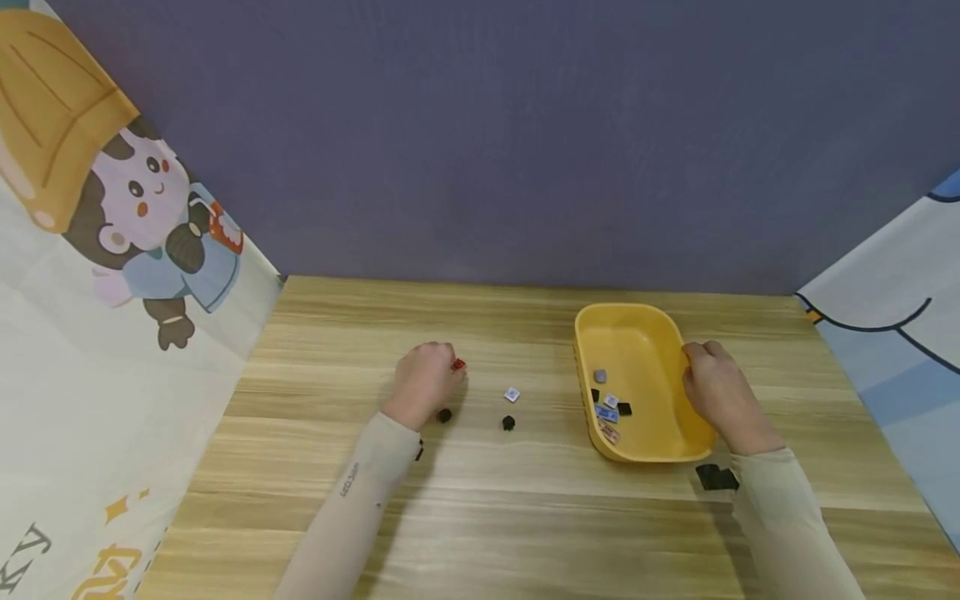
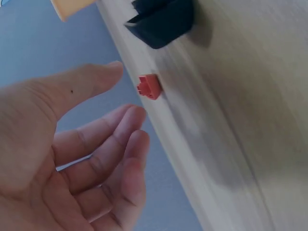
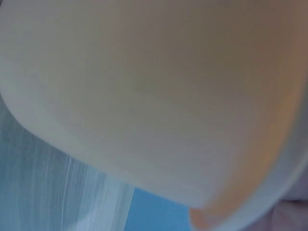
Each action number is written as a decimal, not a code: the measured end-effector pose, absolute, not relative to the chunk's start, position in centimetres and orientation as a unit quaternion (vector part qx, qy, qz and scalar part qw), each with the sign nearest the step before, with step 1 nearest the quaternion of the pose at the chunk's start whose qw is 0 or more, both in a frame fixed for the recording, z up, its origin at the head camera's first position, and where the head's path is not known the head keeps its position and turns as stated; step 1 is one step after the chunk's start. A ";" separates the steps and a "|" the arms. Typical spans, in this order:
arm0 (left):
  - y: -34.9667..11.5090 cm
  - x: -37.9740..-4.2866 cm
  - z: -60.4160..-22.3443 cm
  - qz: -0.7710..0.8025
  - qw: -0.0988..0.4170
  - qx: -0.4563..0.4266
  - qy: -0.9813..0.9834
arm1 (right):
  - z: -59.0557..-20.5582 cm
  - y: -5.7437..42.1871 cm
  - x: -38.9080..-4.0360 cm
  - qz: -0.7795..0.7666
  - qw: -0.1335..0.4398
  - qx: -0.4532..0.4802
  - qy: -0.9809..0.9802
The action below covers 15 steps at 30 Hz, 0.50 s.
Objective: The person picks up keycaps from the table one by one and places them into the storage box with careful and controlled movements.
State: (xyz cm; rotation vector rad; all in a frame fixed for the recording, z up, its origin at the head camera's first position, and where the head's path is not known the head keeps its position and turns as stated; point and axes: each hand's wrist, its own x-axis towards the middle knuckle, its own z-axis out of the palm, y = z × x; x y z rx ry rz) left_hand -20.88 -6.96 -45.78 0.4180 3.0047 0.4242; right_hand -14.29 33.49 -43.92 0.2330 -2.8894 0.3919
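Observation:
My left hand [image 1: 427,379] is low over the table, with a small red keycap [image 2: 149,86] just beyond its fingertips. In the left wrist view, thumb and fingers stand apart with nothing between them, and a dark keycap [image 2: 161,21] lies past the red one. My right hand [image 1: 716,387] grips the right rim of a yellow plastic tray [image 1: 660,375]. Inside, along the left side, lie several small pieces, among them a blue one [image 1: 606,413] and a white one [image 1: 611,401]. The tray's pale, blurred wall [image 3: 134,106] fills most of the right wrist view.
Between the left hand and the tray lie a white keycap [image 1: 512,394] and a black keycap [image 1: 509,423]. Another black keycap [image 1: 445,415] sits beside the left wrist. A dark partition [image 1: 480,142] rises behind the wooden table [image 1: 525,525], with printed cloth [image 1: 67,333] at the left.

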 end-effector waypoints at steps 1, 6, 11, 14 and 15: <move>-7.0 -21.0 -45.8 0.136 0.048 0.129 0.981 | -43.9 33.5 -14.3 0.133 0.110 0.080 -0.982; -7.0 -21.3 -46.0 0.125 0.076 0.110 0.983 | -44.0 33.5 -14.4 0.130 0.118 0.085 -0.981; -7.0 -21.6 -46.4 0.117 0.094 0.099 0.984 | -44.0 33.5 -14.3 0.131 0.112 0.080 -0.982; -6.9 -21.7 -46.5 0.117 0.098 0.093 0.984 | -43.9 33.5 -14.3 0.132 0.106 0.076 -0.983; -6.8 -21.7 -46.6 0.116 0.097 0.093 0.984 | -43.9 33.5 -14.3 0.132 0.105 0.076 -0.983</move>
